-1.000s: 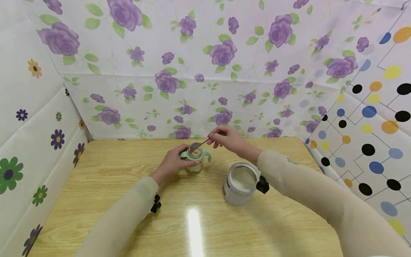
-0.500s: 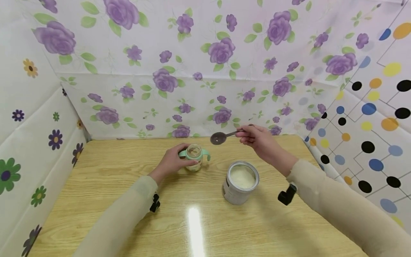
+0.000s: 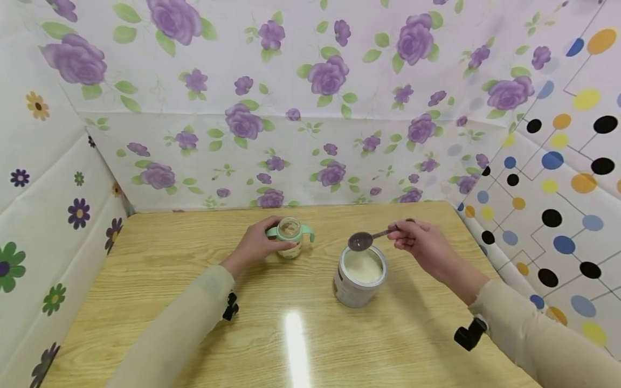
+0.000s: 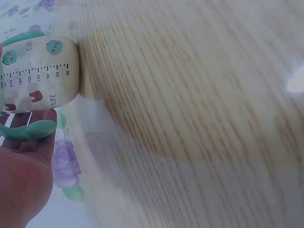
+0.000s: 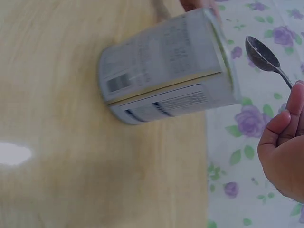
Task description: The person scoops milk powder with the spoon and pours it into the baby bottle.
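My left hand grips a clear baby bottle with mint-green handles, standing uncapped on the wooden table near its back edge. Pale contents show behind the printed scale. To the right, my right hand pinches the handle of a dark metal spoon. The spoon's bowl, which holds only a few pale specks, hangs over the back rim of an open can. Inside the can lies cream-coloured powder. From the right wrist view, the spoon stands above the can's mouth, apart from it.
The wooden table carries the bottle and the can. A floral sheet rises along its back edge. Patterned panels close off both sides, a flowered one at left and a dotted one at right.
My right hand has carried the spoon from the bottle's mouth rightward, then down over the can. The left hand keeps its grip on the bottle, which stays in place.
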The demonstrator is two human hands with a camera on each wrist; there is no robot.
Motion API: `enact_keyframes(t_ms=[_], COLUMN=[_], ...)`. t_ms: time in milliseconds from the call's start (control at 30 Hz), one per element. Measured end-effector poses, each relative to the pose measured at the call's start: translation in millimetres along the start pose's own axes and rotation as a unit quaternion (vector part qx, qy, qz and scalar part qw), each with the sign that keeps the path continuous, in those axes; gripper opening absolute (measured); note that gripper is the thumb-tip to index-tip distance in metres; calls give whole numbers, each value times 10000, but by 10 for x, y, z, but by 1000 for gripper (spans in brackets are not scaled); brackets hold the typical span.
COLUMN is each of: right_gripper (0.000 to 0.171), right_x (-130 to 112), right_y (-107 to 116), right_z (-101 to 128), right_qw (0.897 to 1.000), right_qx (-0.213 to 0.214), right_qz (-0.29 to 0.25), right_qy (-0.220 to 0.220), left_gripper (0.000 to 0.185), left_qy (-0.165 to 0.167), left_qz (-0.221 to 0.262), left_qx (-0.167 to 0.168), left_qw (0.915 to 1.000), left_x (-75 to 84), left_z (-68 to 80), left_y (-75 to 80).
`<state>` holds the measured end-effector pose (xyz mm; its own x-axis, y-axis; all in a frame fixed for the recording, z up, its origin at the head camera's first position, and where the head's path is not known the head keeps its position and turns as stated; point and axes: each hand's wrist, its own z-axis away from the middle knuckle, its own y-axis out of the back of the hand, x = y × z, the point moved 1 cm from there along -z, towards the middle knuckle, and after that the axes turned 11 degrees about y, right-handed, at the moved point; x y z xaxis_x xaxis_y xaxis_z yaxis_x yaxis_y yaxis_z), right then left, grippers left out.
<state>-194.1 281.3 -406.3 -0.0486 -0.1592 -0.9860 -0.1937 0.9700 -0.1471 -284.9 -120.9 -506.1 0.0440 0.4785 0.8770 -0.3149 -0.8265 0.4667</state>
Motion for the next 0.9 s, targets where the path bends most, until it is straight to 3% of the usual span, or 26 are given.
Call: enact_keyframes(t_ms=[233, 467, 633, 767, 900], right_gripper=[38, 51, 52, 53, 54], right_x=[301, 438, 455, 453, 452], right_y=[78, 90, 102, 108, 127], right_z=[125, 170, 173, 166, 161], right_qw=[9981, 9907, 9885, 9884, 9883], right_qx=[-28, -68, -77, -146, -170], right_qz=[612, 1355, 1506, 1507, 1512], right_qy=[7, 28, 68, 110, 132], left_gripper=[70, 68, 82, 92, 87], left_qy=[25, 25, 108, 5, -399], left_qz=[-25, -140, -266, -291, -296], left_qx=[-46, -46, -139, -103, -120], left_qw=[10000, 9999, 9995, 9995, 9987], left_x=[1, 10, 51, 177, 423], left_z=[-1, -9, 13, 52, 106], left_y=[9, 15, 51, 132, 197])
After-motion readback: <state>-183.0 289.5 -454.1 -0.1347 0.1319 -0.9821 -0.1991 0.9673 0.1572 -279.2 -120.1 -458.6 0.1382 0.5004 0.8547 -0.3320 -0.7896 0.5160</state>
